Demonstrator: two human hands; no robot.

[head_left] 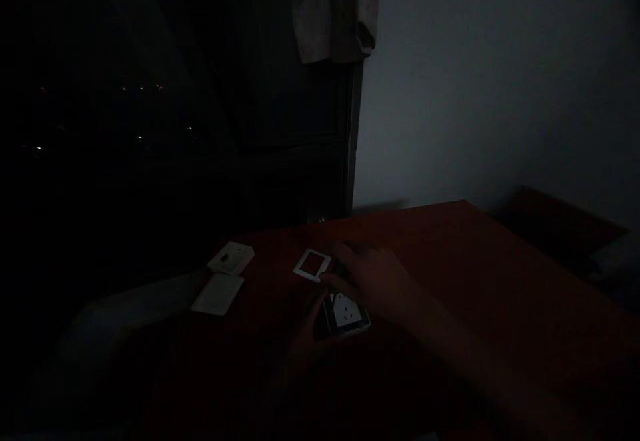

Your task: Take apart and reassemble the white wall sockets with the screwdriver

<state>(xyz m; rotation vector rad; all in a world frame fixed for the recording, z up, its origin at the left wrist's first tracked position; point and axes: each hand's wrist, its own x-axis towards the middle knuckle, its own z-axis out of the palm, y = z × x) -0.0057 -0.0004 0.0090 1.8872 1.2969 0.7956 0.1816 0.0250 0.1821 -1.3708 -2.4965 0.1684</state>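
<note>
A wall socket with a white face in a dark surround lies low over the table in the dim light. My left hand is closed around its left and near edges, thumb and fingers on opposite sides. Over the far end of the socket is my right hand, its fingers bent together in a pinch. Something dark shows between those fingers, too unlit to name. Just beyond my fingertips rests a white square frame with an open middle, flat on the table.
On the reddish table, to the left, lie a pale boxy piece and a flat white plate. A dark window stands behind, with cloth hanging at its top right. A pale wall bounds the right side.
</note>
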